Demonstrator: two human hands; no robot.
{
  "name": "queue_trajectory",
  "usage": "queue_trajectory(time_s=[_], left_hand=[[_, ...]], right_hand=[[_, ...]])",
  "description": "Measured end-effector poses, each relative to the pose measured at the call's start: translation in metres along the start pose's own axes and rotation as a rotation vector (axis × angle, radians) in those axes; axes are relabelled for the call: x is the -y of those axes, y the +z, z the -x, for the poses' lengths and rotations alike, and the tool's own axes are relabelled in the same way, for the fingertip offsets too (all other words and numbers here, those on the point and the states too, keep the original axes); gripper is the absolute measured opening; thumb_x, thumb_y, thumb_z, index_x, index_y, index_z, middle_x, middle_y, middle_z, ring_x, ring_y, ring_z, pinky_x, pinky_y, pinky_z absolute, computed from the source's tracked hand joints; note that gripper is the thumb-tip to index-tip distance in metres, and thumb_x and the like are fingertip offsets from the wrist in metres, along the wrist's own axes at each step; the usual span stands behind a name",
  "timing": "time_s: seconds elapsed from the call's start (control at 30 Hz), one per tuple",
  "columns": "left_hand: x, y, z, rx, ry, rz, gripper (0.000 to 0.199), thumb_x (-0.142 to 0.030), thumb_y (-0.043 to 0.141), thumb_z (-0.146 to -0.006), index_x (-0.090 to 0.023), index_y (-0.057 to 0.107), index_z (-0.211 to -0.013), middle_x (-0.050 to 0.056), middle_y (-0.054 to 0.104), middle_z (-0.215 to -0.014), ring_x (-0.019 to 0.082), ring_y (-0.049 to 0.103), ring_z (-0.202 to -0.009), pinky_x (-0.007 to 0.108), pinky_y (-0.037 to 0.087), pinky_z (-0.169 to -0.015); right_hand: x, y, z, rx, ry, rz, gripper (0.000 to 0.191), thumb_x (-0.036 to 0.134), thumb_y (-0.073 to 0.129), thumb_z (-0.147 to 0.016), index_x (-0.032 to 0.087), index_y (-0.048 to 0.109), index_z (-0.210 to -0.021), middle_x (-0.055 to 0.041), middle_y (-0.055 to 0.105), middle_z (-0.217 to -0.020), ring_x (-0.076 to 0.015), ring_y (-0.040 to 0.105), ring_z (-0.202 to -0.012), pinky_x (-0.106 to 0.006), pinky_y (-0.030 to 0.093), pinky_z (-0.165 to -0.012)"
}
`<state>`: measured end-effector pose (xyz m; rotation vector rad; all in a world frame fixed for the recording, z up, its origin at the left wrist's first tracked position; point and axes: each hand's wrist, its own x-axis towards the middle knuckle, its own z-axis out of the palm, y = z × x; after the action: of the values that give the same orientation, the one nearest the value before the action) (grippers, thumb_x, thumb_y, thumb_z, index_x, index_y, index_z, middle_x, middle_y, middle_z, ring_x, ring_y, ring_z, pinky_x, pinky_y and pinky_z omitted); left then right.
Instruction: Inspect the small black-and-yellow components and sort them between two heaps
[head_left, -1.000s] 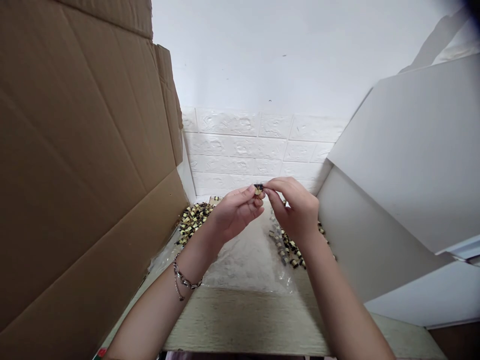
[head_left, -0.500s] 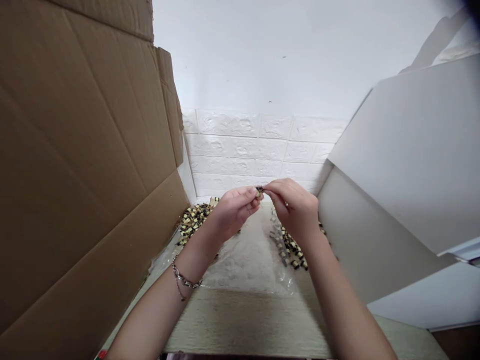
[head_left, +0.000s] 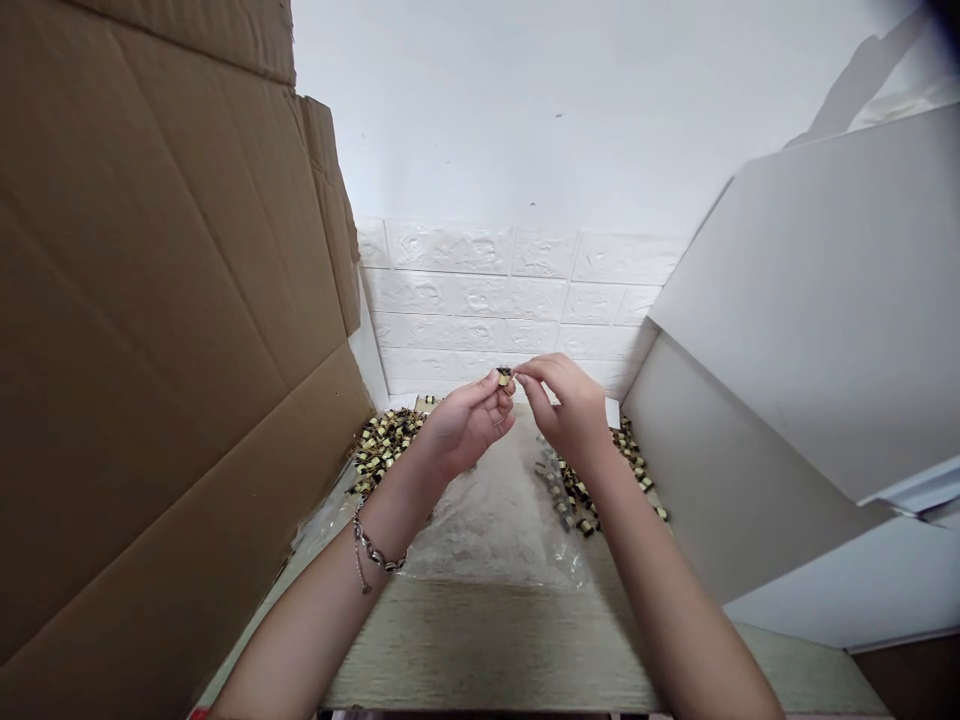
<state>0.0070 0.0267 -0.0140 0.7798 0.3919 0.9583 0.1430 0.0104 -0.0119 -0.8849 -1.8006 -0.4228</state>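
Note:
A small transformer (head_left: 504, 378), yellow-wrapped with a black base and thin pins pointing up, is pinched between the thumb and fingers of my left hand (head_left: 469, 418). My right hand (head_left: 566, 405) is closed in a pinch right beside it, fingertips at the transformer's right side. Whatever sits between those right fingertips is too small to make out. Under and beyond my left wrist lies a pile of similar transformers (head_left: 386, 440). Another pile of transformers (head_left: 634, 455) lies on the right, partly hidden by my right hand and forearm.
A clear plastic bag (head_left: 487, 520) lies flat on the wooden table (head_left: 487, 640) between the piles. Tall brown cardboard (head_left: 172, 300) walls off the left, and white board (head_left: 750, 430) stands on the right. A white brick-patterned wall (head_left: 465, 290) closes the back.
The transformer has turned so its pins now point up. My right hand has shifted slightly left, uncovering more of the right pile. The whole view has moved a little.

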Motion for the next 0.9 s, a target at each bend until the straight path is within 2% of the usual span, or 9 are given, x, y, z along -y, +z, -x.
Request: queue_trajectory(time_s=[0.07,0.13,0.2,0.37,0.57,0.77,0.83,0.9], left_hand=[[0.002,-0.002,-0.002,-0.018,0.066,-0.051,0.009,-0.023,0.055,-0.075,-0.014,0.056,-0.074,-0.002,0.052,-0.073,0.004,0.048,-0.062,0.019,0.039,-0.063],[0.004,-0.003,-0.003,-0.026,0.119,-0.113,0.010,-0.024,0.059,-0.072,-0.015,0.057,-0.077,-0.002,0.052,-0.074,0.004,0.047,-0.063,0.018,0.037,-0.064],[0.006,-0.004,-0.004,-0.039,0.145,-0.156,0.014,-0.025,0.060,-0.071,-0.017,0.058,-0.082,-0.002,0.053,-0.076,0.004,0.046,-0.067,0.018,0.036,-0.066],[0.008,-0.003,-0.005,-0.045,0.177,-0.209,0.019,-0.027,0.062,-0.069,-0.020,0.060,-0.087,-0.001,0.054,-0.081,0.006,0.045,-0.074,0.019,0.033,-0.071],[0.008,-0.003,-0.006,-0.042,0.213,-0.300,0.021,-0.032,0.062,-0.069,-0.021,0.061,-0.087,-0.001,0.057,-0.083,0.007,0.045,-0.074,0.019,0.031,-0.069],[0.011,-0.003,-0.010,-0.037,0.376,-0.410,0.024,-0.027,0.065,-0.065,-0.016,0.061,-0.086,0.003,0.060,-0.089,0.010,0.050,-0.081,0.021,0.034,-0.076],[0.012,-0.004,-0.010,-0.015,0.367,-0.424,0.024,-0.027,0.065,-0.065,-0.015,0.062,-0.085,0.002,0.060,-0.085,0.010,0.050,-0.080,0.021,0.034,-0.075],[0.011,-0.005,-0.009,0.024,0.296,-0.428,0.024,-0.029,0.063,-0.067,-0.015,0.062,-0.086,0.001,0.058,-0.079,0.008,0.048,-0.073,0.020,0.034,-0.069]], right_hand=[[0.002,0.000,0.001,-0.111,0.055,0.006,0.008,0.021,0.043,-0.081,0.018,0.045,-0.073,-0.0019,0.050,-0.069,-0.0126,0.047,-0.067,-0.025,0.038,-0.063],[0.004,0.000,0.002,-0.159,0.102,0.020,0.016,0.025,0.044,-0.080,0.019,0.038,-0.067,0.0006,0.042,-0.062,-0.0114,0.041,-0.059,-0.024,0.035,-0.057],[0.006,0.000,0.002,-0.088,0.131,0.031,0.021,0.029,0.044,-0.081,0.020,0.035,-0.064,0.0021,0.038,-0.059,-0.0104,0.038,-0.055,-0.023,0.031,-0.053],[0.005,0.002,0.001,0.108,0.169,0.060,0.022,0.030,0.039,-0.083,0.019,0.037,-0.065,0.0018,0.041,-0.060,-0.0103,0.038,-0.056,-0.024,0.029,-0.055],[0.008,0.000,-0.001,0.157,0.176,0.107,0.025,0.028,0.033,-0.085,0.018,0.042,-0.064,0.0005,0.045,-0.061,-0.0109,0.041,-0.060,-0.024,0.028,-0.057],[0.014,-0.009,-0.003,0.195,0.384,0.023,0.033,0.033,0.035,-0.083,0.018,0.030,-0.055,0.0042,0.032,-0.048,-0.0087,0.030,-0.047,-0.024,0.020,-0.047],[0.014,-0.012,-0.004,0.212,0.423,0.023,0.033,0.033,0.037,-0.082,0.018,0.028,-0.054,0.0045,0.029,-0.047,-0.0085,0.029,-0.046,-0.024,0.018,-0.046],[0.013,-0.015,-0.005,0.237,0.450,0.017,0.033,0.032,0.038,-0.080,0.018,0.028,-0.052,0.0045,0.027,-0.046,-0.0084,0.028,-0.045,-0.024,0.017,-0.046]])
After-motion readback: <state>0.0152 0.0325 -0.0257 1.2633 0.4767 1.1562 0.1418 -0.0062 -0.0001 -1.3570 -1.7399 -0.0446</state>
